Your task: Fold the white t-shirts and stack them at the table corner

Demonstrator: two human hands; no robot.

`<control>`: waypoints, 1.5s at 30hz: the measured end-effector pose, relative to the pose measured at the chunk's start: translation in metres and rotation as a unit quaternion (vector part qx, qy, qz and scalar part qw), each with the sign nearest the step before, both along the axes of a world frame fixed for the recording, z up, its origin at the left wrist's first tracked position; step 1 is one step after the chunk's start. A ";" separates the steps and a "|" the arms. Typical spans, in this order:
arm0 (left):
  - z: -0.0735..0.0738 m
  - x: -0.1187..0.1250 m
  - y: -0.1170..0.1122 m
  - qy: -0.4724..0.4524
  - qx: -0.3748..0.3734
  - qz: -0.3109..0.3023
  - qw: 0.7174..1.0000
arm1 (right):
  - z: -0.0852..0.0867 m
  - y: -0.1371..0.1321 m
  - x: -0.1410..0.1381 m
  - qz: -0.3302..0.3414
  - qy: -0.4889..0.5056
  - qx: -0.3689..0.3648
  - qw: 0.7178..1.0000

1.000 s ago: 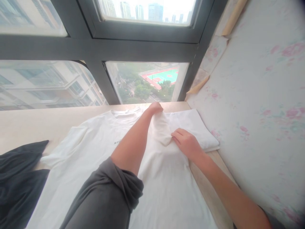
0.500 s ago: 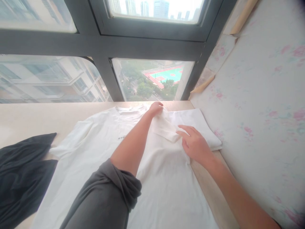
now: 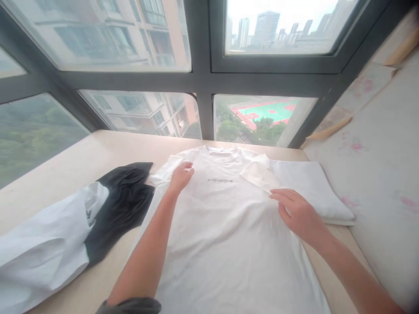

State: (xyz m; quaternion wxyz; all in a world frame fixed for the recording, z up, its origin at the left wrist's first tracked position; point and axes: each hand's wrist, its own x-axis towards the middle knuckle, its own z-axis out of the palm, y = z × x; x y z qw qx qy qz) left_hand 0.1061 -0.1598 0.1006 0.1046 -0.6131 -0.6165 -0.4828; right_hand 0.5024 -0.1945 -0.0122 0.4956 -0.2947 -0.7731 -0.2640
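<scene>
A white T-shirt point(image 3: 225, 226) lies spread out face up, its neckline toward the window and small dark lettering across its chest. Its right-hand sleeve point(image 3: 260, 174) is folded inward over the shirt front. My right hand point(image 3: 299, 213) is at the sleeve's lower edge, fingers stretched out and apart from the thumb, holding nothing I can see. Over the shirt's left shoulder, near the other sleeve point(image 3: 165, 170), is my left hand point(image 3: 182, 176), its fingers loosely extended with nothing between them. Whether either hand touches the cloth is hard to tell.
A folded white cloth point(image 3: 303, 183) sits right of the shirt, beside the flowered wall point(image 3: 386, 174). To the left lie a black garment point(image 3: 126, 209) and a white garment point(image 3: 42, 248) partly over it. The pale sill point(image 3: 114, 146) ends at dark-framed windows point(image 3: 203, 83).
My left hand has moved from the right-hand sleeve across to the shirt's left shoulder. My right hand stays by the folded sleeve. The view has swung left, bringing in the white garment.
</scene>
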 end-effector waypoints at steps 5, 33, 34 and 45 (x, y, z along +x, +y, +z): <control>-0.020 -0.088 -0.040 -0.013 0.005 0.167 0.986 | 0.016 -0.003 -0.061 0.083 0.017 -0.045 0.995; -0.039 -0.124 -0.050 -0.049 0.100 0.052 0.992 | 0.208 0.113 -0.418 0.053 -0.192 -0.128 0.972; -0.039 -0.120 -0.052 -0.038 0.115 0.043 0.992 | 0.211 0.107 -0.409 0.075 -0.179 -0.116 0.974; -0.079 -0.088 -0.073 0.171 0.072 -0.053 0.981 | 0.117 0.103 -0.257 0.084 -0.148 -0.086 0.982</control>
